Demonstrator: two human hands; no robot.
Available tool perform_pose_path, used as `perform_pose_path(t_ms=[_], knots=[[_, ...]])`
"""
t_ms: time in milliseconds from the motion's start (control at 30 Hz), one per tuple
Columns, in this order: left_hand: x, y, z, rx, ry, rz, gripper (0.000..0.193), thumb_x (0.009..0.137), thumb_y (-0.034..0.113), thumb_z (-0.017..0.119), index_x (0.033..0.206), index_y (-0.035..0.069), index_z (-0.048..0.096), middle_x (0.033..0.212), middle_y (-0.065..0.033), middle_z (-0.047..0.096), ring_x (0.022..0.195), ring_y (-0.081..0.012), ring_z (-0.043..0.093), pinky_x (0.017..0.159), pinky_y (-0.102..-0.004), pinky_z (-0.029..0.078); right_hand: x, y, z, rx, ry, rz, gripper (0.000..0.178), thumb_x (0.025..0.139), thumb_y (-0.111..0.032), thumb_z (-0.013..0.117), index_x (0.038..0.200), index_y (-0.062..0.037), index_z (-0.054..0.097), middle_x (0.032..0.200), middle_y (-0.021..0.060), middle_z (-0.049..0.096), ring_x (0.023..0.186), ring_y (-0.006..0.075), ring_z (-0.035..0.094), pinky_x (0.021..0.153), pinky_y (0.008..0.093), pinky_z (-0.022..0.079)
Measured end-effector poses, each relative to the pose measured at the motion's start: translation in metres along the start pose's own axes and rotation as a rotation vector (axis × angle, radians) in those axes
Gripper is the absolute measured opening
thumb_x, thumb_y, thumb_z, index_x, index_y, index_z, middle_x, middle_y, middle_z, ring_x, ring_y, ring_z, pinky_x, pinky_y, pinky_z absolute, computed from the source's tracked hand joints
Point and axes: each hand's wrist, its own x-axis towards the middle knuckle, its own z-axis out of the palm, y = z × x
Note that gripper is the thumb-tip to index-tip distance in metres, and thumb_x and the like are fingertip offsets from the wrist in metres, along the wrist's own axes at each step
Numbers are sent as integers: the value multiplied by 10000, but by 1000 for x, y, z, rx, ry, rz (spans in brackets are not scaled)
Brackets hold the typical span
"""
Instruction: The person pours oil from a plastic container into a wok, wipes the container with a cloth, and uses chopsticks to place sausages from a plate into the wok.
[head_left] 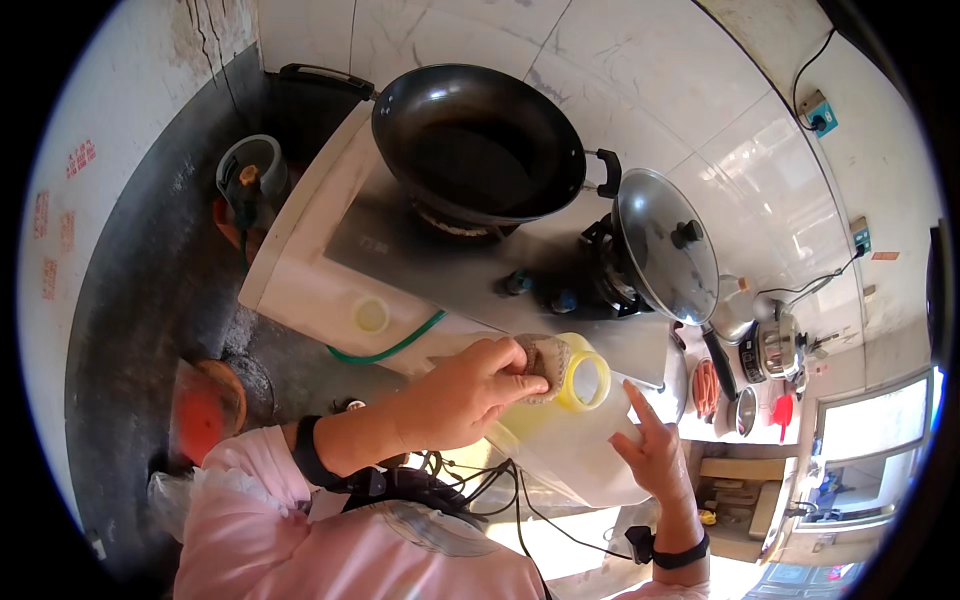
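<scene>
My left hand (475, 388) is closed round a bunched grey-brown cloth (545, 368), its fingertips pressing the cloth against the jug's mouth. The jug (575, 445) is of translucent whitish plastic with a yellow ring round its open mouth, and it tilts in front of my chest. On the jug's right side lies my right hand (652, 450), thumb and forefinger apart against the plastic as it grips the jug; its other fingers are partly hidden. A round pale yellow lid (371, 315) rests on the counter left of the jug, near a green hose (395, 343).
A large black wok (480, 150) sits on the steel gas stove (400, 250). Right of it, a glass-lidded pan (665, 245) stands on the second burner. Farther right are a bowl of reddish sausage-like food (705, 388) and an electric pot (775, 348). Black cables (520, 490) hang before my chest.
</scene>
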Motion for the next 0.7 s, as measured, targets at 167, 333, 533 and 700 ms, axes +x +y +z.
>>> perform_pose_path(t_ms=[167, 333, 533, 700], knots=[[-38, 2, -4, -132, -31, -148, 346, 730, -63, 588, 1061, 38, 600, 972, -105, 497, 900, -263, 524, 750, -327, 449, 4, -1, 0, 11, 0, -9, 676, 725, -114, 703, 1330, -93, 403, 635, 167, 616, 631, 320, 645, 572, 326, 493], [-115, -41, -53, -490, 81, -489, 293, 834, 34, 555, 1124, -4, 551, 1042, -56, 551, 949, -170, 562, 793, -280, 454, 10, -7, 2, 36, -24, 34, 659, 727, -69, 668, 1331, -88, 404, 641, 157, 622, 617, 273, 655, 572, 308, 487], [-183, -93, -131, -968, 670, -914, 383, 851, 75, 564, 1227, 44, 496, 1100, -44, 586, 983, -150, 581, 842, -287, 469, 0, 14, 2, 110, 55, 86, 646, 678, -45, 590, 1299, 1, 417, 680, 108, 634, 534, 102, 549, 544, 250, 461], [-229, -170, -182, -907, 812, -972, 414, 838, 86, 585, 1239, 51, 490, 1118, -45, 581, 991, -151, 579, 843, -297, 475, 0, 37, 6, 97, -3, 89, 648, 739, -39, 562, 1353, -18, 357, 575, -20, 519, 429, 29, 400, 391, 183, 297]])
